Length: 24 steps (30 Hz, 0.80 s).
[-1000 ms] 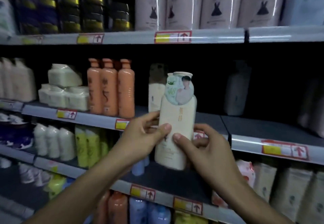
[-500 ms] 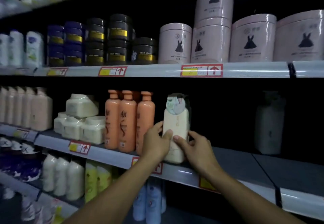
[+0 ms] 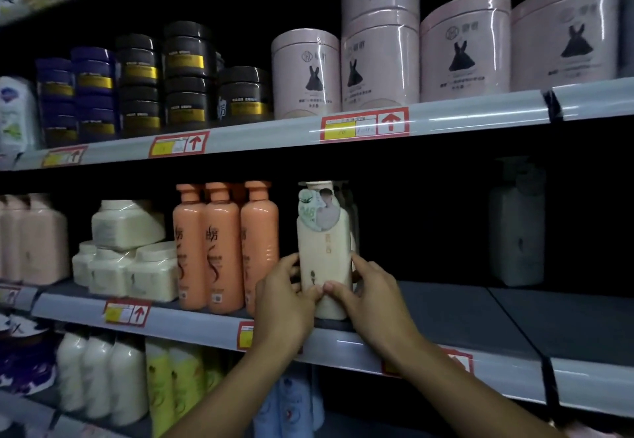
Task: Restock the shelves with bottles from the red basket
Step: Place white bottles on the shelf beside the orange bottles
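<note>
A cream bottle point(image 3: 324, 249) with a round picture label near its cap stands upright on the middle shelf point(image 3: 446, 321), just right of three orange bottles point(image 3: 224, 249). My left hand point(image 3: 284, 303) grips its lower left side and my right hand point(image 3: 370, 297) grips its lower right side, thumbs meeting on the front. Another similar bottle shows partly behind it. The red basket is out of view.
The shelf space to the right of the cream bottle is bare up to a pale pump bottle point(image 3: 518, 235) far back. Cream tubs point(image 3: 127, 259) sit left of the orange bottles. Pink canisters point(image 3: 377, 60) and dark jars point(image 3: 185, 80) fill the shelf above.
Both hands carried the cream bottle from in front of the shelf edge up and onto the middle shelf beside the orange bottles. The view tilted upward.
</note>
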### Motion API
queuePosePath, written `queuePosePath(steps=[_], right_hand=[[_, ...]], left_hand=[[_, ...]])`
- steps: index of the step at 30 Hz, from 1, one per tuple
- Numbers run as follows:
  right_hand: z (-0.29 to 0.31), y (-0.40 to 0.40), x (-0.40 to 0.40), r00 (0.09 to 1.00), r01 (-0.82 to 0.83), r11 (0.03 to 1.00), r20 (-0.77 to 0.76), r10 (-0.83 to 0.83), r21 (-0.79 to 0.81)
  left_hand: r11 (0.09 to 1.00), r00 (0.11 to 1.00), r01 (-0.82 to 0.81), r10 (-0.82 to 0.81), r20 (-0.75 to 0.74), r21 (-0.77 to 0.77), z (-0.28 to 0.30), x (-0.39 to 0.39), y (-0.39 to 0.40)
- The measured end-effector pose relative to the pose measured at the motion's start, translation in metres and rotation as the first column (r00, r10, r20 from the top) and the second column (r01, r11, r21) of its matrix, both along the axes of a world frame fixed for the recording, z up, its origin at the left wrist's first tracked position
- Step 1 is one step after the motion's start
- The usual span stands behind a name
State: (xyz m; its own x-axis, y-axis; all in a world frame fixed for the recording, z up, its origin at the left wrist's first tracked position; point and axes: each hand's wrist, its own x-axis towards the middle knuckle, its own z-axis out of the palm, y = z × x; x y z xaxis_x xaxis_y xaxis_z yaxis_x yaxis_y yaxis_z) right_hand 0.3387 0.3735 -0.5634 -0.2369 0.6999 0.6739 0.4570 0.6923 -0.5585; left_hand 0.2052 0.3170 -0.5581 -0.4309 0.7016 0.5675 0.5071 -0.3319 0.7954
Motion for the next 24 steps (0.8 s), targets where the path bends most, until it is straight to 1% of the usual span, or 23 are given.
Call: queuePosePath(steps=[3, 8, 11, 13, 16, 18, 21, 24], right_hand=[[-0.005, 0.003, -0.005, 0.995, 0.091, 0.994, 0.043, -0.089, -0.057], [-0.003, -0.005, -0.002, 0.996, 0.067, 0.989, -0.057, -0.075, -0.134], [0.000, -0.008, 0.001, 0.997, 0.029, 0.986, -0.061, -0.040, -0.167], [0.004, -0.015, 0.005, 0.997, 0.028, 0.985, -0.072, -0.041, -0.169], [0.015, -0.034, 0.024, 0.989, 0.108, 0.986, -0.087, -0.120, -0.129], [0.020, -0.047, 0.039, 0.988, 0.134, 0.988, -0.070, -0.139, -0.070], [0.022, -0.070, 0.066, 0.994, 0.084, 0.996, -0.067, -0.085, -0.024], [0.010, -0.095, 0.109, 0.991, 0.083, 0.996, -0.111, -0.080, 0.021]], left_hand=[[1.000, 0.999, -0.029, 0.029, -0.021, 0.000, -0.002, 0.002, 0.006], [0.998, 0.999, -0.048, 0.048, -0.016, -0.032, -0.006, 0.000, 0.007], [0.996, 0.998, -0.060, 0.060, -0.005, -0.061, -0.004, 0.005, 0.002], [0.993, 0.994, -0.103, 0.105, 0.035, -0.058, -0.003, 0.009, -0.005], [0.990, 0.987, -0.139, 0.139, 0.077, 0.001, 0.002, 0.020, -0.021], [0.994, 0.992, -0.104, 0.102, 0.068, 0.026, 0.008, 0.035, -0.031], [0.998, 0.999, -0.025, 0.023, 0.037, 0.052, 0.018, 0.071, -0.045], [0.994, 0.995, 0.079, -0.083, 0.047, 0.075, 0.012, 0.121, -0.063]])
